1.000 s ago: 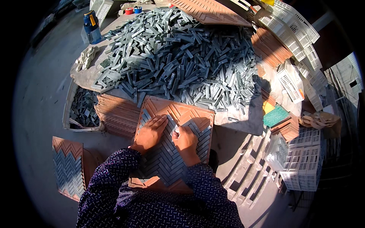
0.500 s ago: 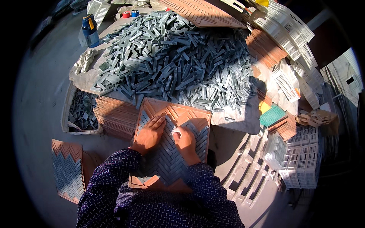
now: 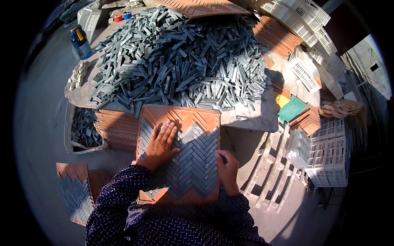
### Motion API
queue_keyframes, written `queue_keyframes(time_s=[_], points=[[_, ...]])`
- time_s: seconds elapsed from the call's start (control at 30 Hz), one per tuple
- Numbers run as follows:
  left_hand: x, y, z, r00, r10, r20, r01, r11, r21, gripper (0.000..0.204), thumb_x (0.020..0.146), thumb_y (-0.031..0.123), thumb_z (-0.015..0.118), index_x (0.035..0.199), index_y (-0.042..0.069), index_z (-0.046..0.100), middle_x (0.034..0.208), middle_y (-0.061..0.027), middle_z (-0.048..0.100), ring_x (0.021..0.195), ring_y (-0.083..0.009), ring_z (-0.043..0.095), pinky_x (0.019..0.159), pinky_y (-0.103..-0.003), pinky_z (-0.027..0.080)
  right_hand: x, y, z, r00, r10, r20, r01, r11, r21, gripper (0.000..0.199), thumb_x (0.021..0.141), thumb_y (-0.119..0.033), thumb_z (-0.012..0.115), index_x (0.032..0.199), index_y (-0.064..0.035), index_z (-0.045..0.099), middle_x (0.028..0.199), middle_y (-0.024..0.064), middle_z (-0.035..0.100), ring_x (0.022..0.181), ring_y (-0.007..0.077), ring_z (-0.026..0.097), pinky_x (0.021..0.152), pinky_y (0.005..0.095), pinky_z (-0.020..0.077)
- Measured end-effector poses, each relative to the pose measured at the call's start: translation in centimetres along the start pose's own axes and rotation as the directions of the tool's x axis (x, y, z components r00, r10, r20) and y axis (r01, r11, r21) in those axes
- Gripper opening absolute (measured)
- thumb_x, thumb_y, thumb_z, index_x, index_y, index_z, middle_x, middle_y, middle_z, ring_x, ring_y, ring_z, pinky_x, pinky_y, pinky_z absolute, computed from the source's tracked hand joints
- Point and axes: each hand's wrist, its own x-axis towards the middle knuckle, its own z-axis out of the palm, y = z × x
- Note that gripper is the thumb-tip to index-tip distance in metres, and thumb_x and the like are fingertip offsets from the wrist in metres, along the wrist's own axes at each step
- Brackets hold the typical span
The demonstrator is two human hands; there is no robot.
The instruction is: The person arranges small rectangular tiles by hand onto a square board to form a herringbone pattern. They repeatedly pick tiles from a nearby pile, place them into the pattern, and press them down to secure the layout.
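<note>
An orange herringbone-grooved mould tray (image 3: pixel 178 111) leans in front of me, largely filled with narrow grey stone strips (image 3: pixel 191 164) in a zigzag. Some grooves at its top and lower left corner show bare orange. My left hand (image 3: pixel 161 143) lies on the strips at the upper left of the tray, fingers stretched toward its top. At the tray's right edge my right hand (image 3: pixel 228 170) is closed, thumb and curled fingers against the rim. Beyond the tray a large heap of loose grey strips (image 3: pixel 164 61) covers the worktable (image 3: pixel 262 115).
Stacked orange trays (image 3: pixel 117 128) and a white bin of strips (image 3: pixel 68 131) stand left of the tray. A second filled tray (image 3: pixel 74 192) is at lower left. White crates (image 3: pixel 328 160) and a wooden pallet (image 3: pixel 269 168) lie right. A blue bottle (image 3: pixel 81 43) stands far left.
My right hand has moved from the strips in the middle of the tray to its right edge. My left hand stays on the strips, fingers more spread. The view has shifted slightly.
</note>
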Motion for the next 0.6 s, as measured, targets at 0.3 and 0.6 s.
queue_keyframes(time_s=[0.3, 0.6], points=[[-1.4, 2.6, -1.5, 0.989, 0.055, 0.134, -0.043, 0.995, -0.091, 0.082, 0.082, 0.050, 0.057, 0.145, 0.009, 0.024, 0.152, -0.0056, 0.022, 0.141, -0.0181, 0.019, 0.115, -0.043, 0.009, 0.5, 0.7, -1.4, 0.970, -0.243, -0.009, 0.237, 0.953, -0.187, 0.019, 0.087, -0.008, 0.057, 0.104, 0.0005, 0.063, 0.098, 0.0160, 0.065, 0.086, 0.0262, 0.065, 0.073, 0.0309, 0.0511], [-1.7, 2.6, -2.0, 0.989, 0.085, 0.122, -0.076, 0.995, -0.072, 0.079, 0.083, 0.050, 0.056, 0.144, 0.010, 0.026, 0.152, -0.0062, 0.023, 0.141, -0.0198, 0.018, 0.115, -0.044, 0.006, 0.5, 3.1, -0.1, 0.852, -0.275, 0.445, 0.500, 0.677, -0.540, 0.066, 0.089, -0.035, 0.054, 0.142, -0.0039, 0.029, 0.147, 0.0180, 0.027, 0.137, 0.0338, 0.025, 0.109, 0.0541, 0.0182]])
